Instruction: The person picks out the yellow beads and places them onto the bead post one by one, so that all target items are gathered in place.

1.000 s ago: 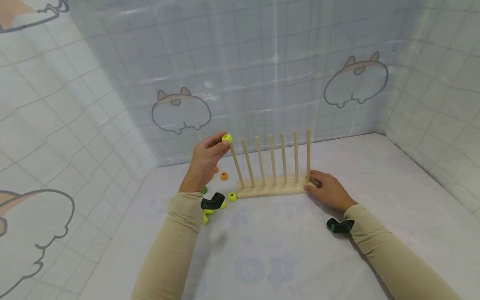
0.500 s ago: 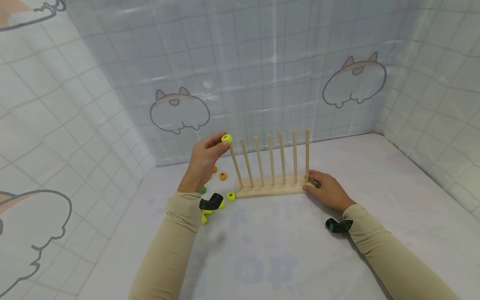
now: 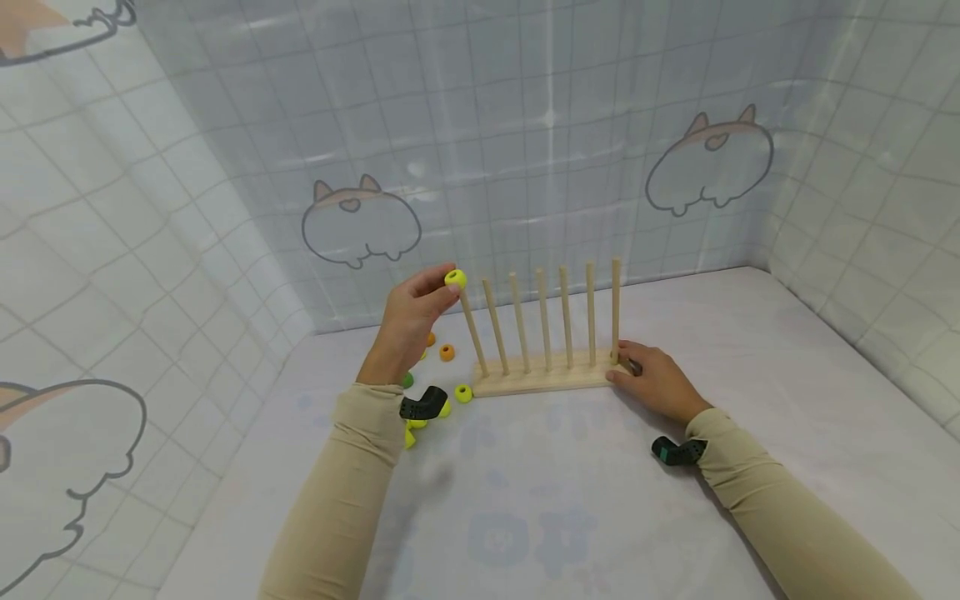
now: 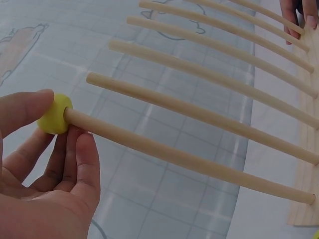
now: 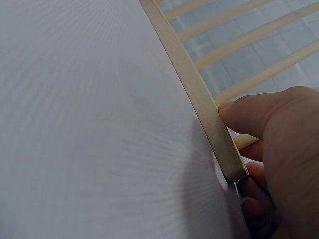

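Note:
My left hand (image 3: 408, 317) pinches a yellow bead (image 3: 455, 279) between thumb and fingers at the top of the leftmost peg. In the left wrist view, the tip of that wooden peg (image 4: 189, 158) sits at the hole of the bead (image 4: 54, 119). Several upright pegs rise in a row from a pale wooden base (image 3: 540, 384). At its right end, my right hand (image 3: 660, 379) holds the base, thumb along the front edge. The right wrist view shows the thumb on the base (image 5: 199, 97), with the other fingers partly hidden behind its end.
Loose beads lie left of the base on the white cloth: a yellow one (image 3: 463, 392) by its corner, an orange one (image 3: 447, 352) and a green one (image 3: 407, 380). More yellow beads are partly hidden by the left wrist. A tile-patterned sheet (image 3: 525, 150) stands behind.

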The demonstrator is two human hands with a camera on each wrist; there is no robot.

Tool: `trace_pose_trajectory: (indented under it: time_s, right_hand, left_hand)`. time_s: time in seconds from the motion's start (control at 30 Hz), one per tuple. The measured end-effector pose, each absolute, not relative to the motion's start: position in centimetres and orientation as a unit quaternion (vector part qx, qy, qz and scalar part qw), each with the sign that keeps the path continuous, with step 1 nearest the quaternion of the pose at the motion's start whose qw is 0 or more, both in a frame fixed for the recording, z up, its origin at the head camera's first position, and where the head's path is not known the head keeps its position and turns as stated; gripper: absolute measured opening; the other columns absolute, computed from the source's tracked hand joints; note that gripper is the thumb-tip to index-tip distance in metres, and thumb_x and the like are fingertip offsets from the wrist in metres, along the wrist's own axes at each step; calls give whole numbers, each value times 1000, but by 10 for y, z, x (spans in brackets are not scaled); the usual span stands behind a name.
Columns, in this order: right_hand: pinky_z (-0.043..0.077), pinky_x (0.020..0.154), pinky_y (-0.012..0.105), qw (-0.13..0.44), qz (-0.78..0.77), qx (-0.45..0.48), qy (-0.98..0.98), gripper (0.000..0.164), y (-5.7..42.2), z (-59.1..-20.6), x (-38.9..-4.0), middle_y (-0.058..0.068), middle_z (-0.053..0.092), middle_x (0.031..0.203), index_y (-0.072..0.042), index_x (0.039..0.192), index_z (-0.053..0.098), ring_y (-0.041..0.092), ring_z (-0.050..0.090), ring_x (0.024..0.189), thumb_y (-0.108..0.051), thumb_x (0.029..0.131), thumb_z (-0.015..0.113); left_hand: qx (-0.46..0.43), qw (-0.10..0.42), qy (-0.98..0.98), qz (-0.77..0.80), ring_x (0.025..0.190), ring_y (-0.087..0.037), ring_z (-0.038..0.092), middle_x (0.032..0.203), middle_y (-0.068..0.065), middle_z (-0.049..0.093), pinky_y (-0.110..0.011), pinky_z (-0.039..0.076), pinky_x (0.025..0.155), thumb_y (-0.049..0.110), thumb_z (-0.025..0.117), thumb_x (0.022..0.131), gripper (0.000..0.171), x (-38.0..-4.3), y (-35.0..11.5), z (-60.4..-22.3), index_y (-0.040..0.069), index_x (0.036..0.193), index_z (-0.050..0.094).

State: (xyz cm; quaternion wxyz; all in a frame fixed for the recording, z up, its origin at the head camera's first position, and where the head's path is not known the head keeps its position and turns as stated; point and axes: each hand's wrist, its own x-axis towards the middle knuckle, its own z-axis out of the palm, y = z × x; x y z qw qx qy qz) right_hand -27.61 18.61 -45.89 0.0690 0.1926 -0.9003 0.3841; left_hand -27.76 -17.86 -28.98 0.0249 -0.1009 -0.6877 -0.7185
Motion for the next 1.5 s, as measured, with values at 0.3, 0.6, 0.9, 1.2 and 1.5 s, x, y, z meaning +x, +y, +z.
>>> trace_pose_trajectory:
  time_s: [0.3,0.6,0.9,1.2,1.5]
  right_hand:
    - [33,111,60,68,383,188,-902,50,187,-459,-275,24,47,148,6,133,60,46,40,136,-26,96,69]
    - [33,111,60,71,378,187,-904,52,187,-462,-275,23,47,149,6,135,58,46,41,136,-28,97,68]
    - [33,111,60,71,381,187,-903,51,185,-459,-273,22,46,149,5,136,58,46,40,136,-27,97,68]
    - [33,112,59,69,380,186,-903,51,186,-460,-276,22,47,149,4,135,59,45,40,137,-28,96,69]
    - [33,111,59,69,378,185,-905,51,186,-461,-277,22,47,149,4,135,59,45,41,136,-28,97,68]
  left_hand:
    - [-101,21,-692,-715,119,-23,58,131,-11,57,-28,47,103,5,65,98,44,-278,-179,-292,2,141,55]
    - [-99,16,-707,-700,118,-24,58,129,-10,58,-34,45,107,9,66,98,45,-277,-178,-291,3,141,55]
    - [-103,18,-712,-694,121,-25,57,132,-10,57,-36,43,109,11,67,97,46,-280,-181,-292,5,141,55]
    - [-102,22,-712,-695,120,-24,56,129,-10,57,-32,44,107,11,67,98,43,-278,-181,-292,5,139,57]
    - [-107,40,-747,-654,118,-23,56,130,-8,59,-36,45,105,17,69,97,47,-276,-181,-293,5,141,56]
